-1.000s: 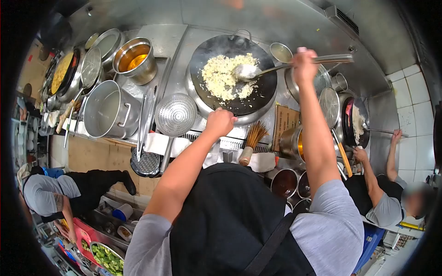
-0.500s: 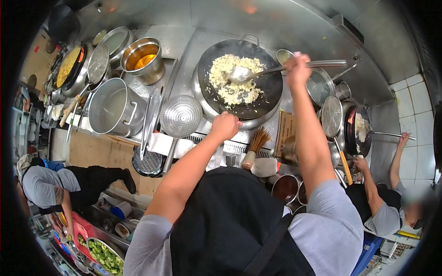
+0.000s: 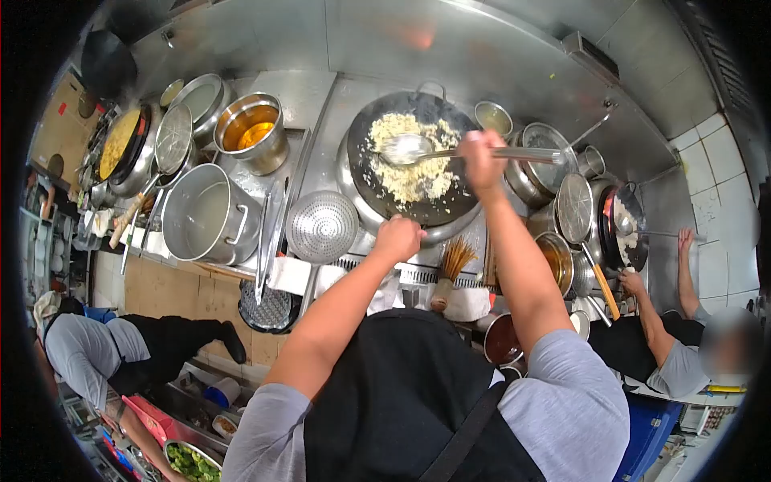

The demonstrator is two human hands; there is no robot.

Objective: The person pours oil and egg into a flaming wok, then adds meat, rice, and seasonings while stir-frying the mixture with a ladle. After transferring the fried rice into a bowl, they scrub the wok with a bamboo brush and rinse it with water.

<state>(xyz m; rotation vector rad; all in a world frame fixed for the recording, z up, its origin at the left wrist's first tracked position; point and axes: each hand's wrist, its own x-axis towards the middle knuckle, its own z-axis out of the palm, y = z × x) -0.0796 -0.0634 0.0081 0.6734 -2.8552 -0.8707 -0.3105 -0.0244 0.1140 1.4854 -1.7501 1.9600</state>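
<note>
- Centrally, pale food (image 3: 419, 183) lies in the dark wok (image 3: 450, 210): small, loose grains and crumbly bits, white mixed with soft yellow, heaped unevenly with stray pieces scattered on the black metal around them.
- The wok looks matte and dark, round and wide, with a loop handle (image 3: 432, 90) at its far side; it sits on a shiny metal ring (image 3: 347, 181).
- The ladle (image 3: 404, 150) has a rounded, silvery bowl that touches the food, and its long metal handle runs out over the wok's right side.
- The right hand (image 3: 484, 165) is blurred, its fingers wrapped around the ladle's handle.
- The left hand (image 3: 400, 238) is at the wok's near rim, fingers curled together; exactly what they clamp is hidden.
- Just left of the wok rests a round perforated skimmer (image 3: 321, 226), grey and dotted with holes.
- Near the wok's front edge is a bristled brush (image 3: 456, 259), brown and splayed.
- Beyond the wok's right side is a small bowl (image 3: 492, 119) of cloudy, yellowish liquid.
</note>
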